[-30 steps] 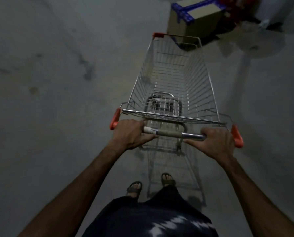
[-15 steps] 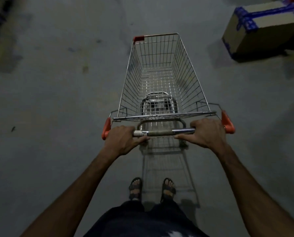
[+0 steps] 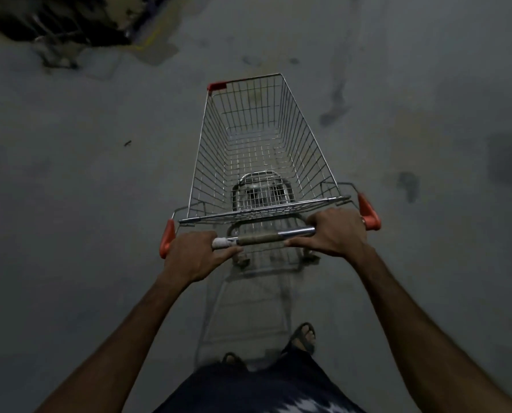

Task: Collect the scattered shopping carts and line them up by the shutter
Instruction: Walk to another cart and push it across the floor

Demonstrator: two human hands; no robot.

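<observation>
Dim light; concrete floor [image 3: 70, 204], stained in patches. 1 shopping cart [image 3: 257, 150] directly ahead of the person, basket empty, nose pointing away and slightly left.

Left hand [image 3: 193, 256] wraps the handle bar [image 3: 266, 236] near its left end, just inside the orange end cap [image 3: 167, 238]. Right hand [image 3: 339, 232] wraps the bar near the right end, just beside the other orange cap [image 3: 368, 211]. Both clenched on the bar, thumbs along the near side, arms nearly straight.

Judgement: the wide, symmetric grip gives steering leverage — push more on 1 side and the cart turns. Extended arms keep the basket clear of the feet; 1 sandalled foot [image 3: 302, 336] shows forward beneath the handle, which suggests mid-stride.

The folded child seat [image 3: 262, 189] lies against the basket's rear wall, so nothing should block nesting into another cart.

Top left: a dark, blurred cluster with wire frames [image 3: 55, 22] — possibly other carts, cannot tell. No shutter visible.

Step in hand, as judged: wheeling this cart toward the line-up spot; parking not yet done.
</observation>
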